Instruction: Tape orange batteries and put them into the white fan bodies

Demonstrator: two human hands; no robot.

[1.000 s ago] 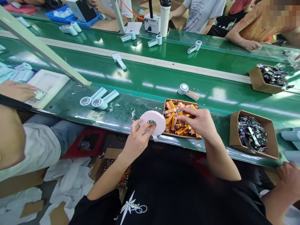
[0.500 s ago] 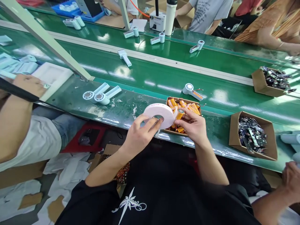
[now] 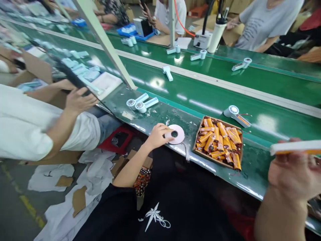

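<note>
My left hand is closed on the left side of a white roll of tape, by the bench's front edge. The roll's hole shows dark, and a loose tape end hangs from it. At the far right, my right hand is raised near the camera with its fingers curled round a long white and orange piece. That piece is blurred and runs out of the frame, so its kind is unclear. Between my hands sits a cardboard box with several orange wrapped batteries.
Behind the box is a light-blue handheld fan body with an orange battery. Two more fan bodies lie to the left. A green conveyor belt runs across. A slanted metal post and a co-worker's hand are on the left.
The view has swung left. My right hand has moved away from the roll and batteries to the far right, near the camera. My left hand keeps the roll, now lower at the bench edge.
</note>
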